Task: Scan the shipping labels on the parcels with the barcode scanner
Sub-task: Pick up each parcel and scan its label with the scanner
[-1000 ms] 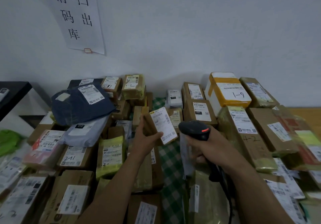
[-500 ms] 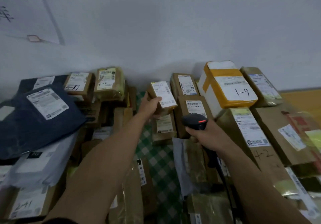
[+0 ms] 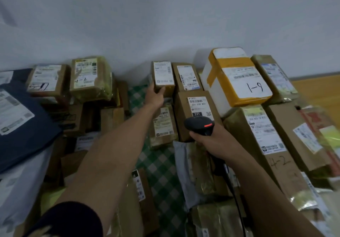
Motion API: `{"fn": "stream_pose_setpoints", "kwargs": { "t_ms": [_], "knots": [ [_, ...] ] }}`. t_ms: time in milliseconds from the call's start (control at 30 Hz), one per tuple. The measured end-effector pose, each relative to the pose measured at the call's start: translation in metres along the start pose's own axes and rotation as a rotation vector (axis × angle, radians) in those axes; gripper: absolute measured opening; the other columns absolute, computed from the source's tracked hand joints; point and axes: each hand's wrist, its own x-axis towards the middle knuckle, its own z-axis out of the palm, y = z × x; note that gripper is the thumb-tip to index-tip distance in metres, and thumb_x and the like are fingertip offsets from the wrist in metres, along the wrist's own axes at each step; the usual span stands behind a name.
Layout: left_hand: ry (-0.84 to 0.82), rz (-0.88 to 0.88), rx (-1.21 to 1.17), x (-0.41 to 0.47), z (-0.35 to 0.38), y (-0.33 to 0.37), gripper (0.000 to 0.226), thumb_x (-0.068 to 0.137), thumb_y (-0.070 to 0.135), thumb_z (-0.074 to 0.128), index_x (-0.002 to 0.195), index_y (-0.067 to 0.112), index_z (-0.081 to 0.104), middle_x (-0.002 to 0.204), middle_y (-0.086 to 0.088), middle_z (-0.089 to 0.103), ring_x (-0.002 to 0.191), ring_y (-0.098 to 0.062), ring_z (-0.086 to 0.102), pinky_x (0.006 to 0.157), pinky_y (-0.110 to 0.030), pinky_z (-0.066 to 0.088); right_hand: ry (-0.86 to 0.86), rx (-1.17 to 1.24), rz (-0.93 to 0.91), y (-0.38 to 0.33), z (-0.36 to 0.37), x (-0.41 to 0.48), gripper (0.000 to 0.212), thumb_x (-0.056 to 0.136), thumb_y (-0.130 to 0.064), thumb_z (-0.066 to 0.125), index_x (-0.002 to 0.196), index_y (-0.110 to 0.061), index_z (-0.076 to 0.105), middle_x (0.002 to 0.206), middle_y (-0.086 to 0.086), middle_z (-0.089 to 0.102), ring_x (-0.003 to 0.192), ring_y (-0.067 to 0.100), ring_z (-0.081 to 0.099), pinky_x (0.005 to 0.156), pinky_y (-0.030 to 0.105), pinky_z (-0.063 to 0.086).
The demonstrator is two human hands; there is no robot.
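Observation:
My left hand (image 3: 155, 95) reaches far forward and grips the near end of a small brown parcel (image 3: 163, 76) with a white shipping label, close to the back wall. My right hand (image 3: 211, 141) holds a black barcode scanner (image 3: 199, 125) by its handle; a red light glows on the scanner's head. The scanner hovers over a brown box labelled 231 (image 3: 197, 108), nearer to me than the small parcel. Its cable (image 3: 233, 190) runs back along my right forearm.
Labelled parcels crowd the table on both sides: a white box with yellow tape marked 1-9 (image 3: 237, 78), a long box marked 4-2 (image 3: 266, 145), a dark blue bag (image 3: 22, 122) at left. A green checked cloth (image 3: 160, 167) shows in the gap between the piles.
My left hand has carried the small parcel away from me, from beside the scanner to the back row by the wall. The view has swung right; the wall sign is out of sight.

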Motion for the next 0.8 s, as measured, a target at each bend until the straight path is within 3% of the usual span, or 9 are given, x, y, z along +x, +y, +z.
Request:
{"fn": "stream_pose_setpoints", "kwargs": {
  "t_ms": [167, 267, 367, 433, 567, 633, 700, 767, 800],
  "knots": [
    [0.022, 0.03, 0.032, -0.026, -0.006, 0.005, 0.053, 0.101, 0.017, 0.063, 0.15, 0.03, 0.048, 0.145, 0.002, 0.059, 0.13, -0.021, 0.058, 0.1, -0.034, 0.049, -0.037, 0.035, -0.052, -0.011, -0.001, -0.024, 0.046, 0.091, -0.042, 0.077, 0.133, -0.039, 0.06, 0.114, -0.012, 0.071, 0.108, 0.01, 0.065, 0.083, 0.027, 0.052],
    [-0.004, 0.064, 0.118, -0.062, -0.019, 0.005, 0.045, 0.1, 0.02, 0.065, 0.143, 0.026, 0.054, 0.132, 0.002, 0.061, 0.106, -0.013, 0.063, 0.08, -0.029, 0.055, -0.074, 0.065, -0.101, -0.02, -0.003, -0.044, 0.035, 0.095, -0.038, 0.074, 0.128, -0.043, 0.063, 0.109, -0.013, 0.072, 0.103, 0.01, 0.067, 0.084, 0.029, 0.055],
    [0.014, 0.118, 0.157, -0.115, -0.036, 0.001, 0.024, 0.1, 0.018, 0.064, 0.122, 0.028, 0.061, 0.111, 0.008, 0.062, 0.092, -0.007, 0.061, 0.078, -0.029, 0.055, -0.106, 0.098, -0.131, -0.027, -0.004, -0.068, 0.029, 0.097, -0.035, 0.073, 0.124, -0.042, 0.064, 0.102, -0.009, 0.075, 0.086, 0.012, 0.073, 0.069, 0.029, 0.059],
    [0.038, 0.112, 0.195, -0.152, -0.048, -0.01, 0.026, 0.099, 0.023, 0.066, 0.125, 0.024, 0.062, 0.111, 0.013, 0.059, 0.1, -0.009, 0.059, 0.088, -0.033, 0.055, -0.143, 0.128, -0.138, -0.028, -0.005, -0.086, 0.031, 0.098, -0.033, 0.072, 0.127, -0.038, 0.064, 0.103, -0.004, 0.076, 0.08, 0.016, 0.076, 0.06, 0.027, 0.056],
    [0.103, 0.09, 0.252, -0.23, -0.074, -0.036, 0.045, 0.095, 0.036, 0.073, 0.136, 0.026, 0.058, 0.126, 0.014, 0.05, 0.119, -0.008, 0.052, 0.105, -0.037, 0.05, -0.188, 0.165, -0.175, -0.028, -0.004, -0.129, 0.037, 0.098, -0.031, 0.072, 0.134, -0.032, 0.063, 0.111, -0.002, 0.074, 0.078, 0.018, 0.077, 0.067, 0.026, 0.056],
    [0.165, 0.093, 0.273, -0.269, -0.083, -0.048, 0.049, 0.094, 0.037, 0.074, 0.138, 0.023, 0.057, 0.127, 0.011, 0.048, 0.121, -0.008, 0.048, 0.107, -0.033, 0.046, -0.193, 0.195, -0.192, -0.024, -0.001, -0.151, 0.038, 0.097, -0.032, 0.074, 0.134, -0.032, 0.063, 0.112, -0.001, 0.072, 0.076, 0.016, 0.077, 0.065, 0.028, 0.057],
    [0.232, 0.108, 0.299, -0.309, -0.089, -0.062, 0.049, 0.094, 0.031, 0.075, 0.137, 0.019, 0.058, 0.131, 0.008, 0.05, 0.12, -0.009, 0.047, 0.103, -0.027, 0.042, -0.206, 0.222, -0.21, -0.02, 0.005, -0.174, 0.034, 0.097, -0.031, 0.074, 0.129, -0.032, 0.063, 0.11, -0.001, 0.072, 0.074, 0.018, 0.077, 0.068, 0.038, 0.063],
    [0.271, 0.102, 0.361, -0.342, -0.095, -0.078, 0.05, 0.093, 0.028, 0.076, 0.138, 0.017, 0.057, 0.136, 0.001, 0.053, 0.124, -0.014, 0.049, 0.105, -0.029, 0.042, -0.228, 0.235, -0.226, -0.015, 0.014, -0.193, 0.029, 0.096, -0.031, 0.075, 0.124, -0.033, 0.065, 0.11, -0.003, 0.073, 0.078, 0.022, 0.078, 0.079, 0.048, 0.064],
    [0.265, 0.094, 0.43, -0.355, -0.097, -0.086, 0.053, 0.093, 0.027, 0.075, 0.141, 0.016, 0.055, 0.141, -0.004, 0.053, 0.129, -0.019, 0.049, 0.108, -0.032, 0.041, -0.241, 0.238, -0.231, -0.012, 0.02, -0.201, 0.028, 0.097, -0.031, 0.074, 0.123, -0.033, 0.066, 0.11, -0.004, 0.074, 0.079, 0.022, 0.078, 0.076, 0.044, 0.065]
  ]
}}
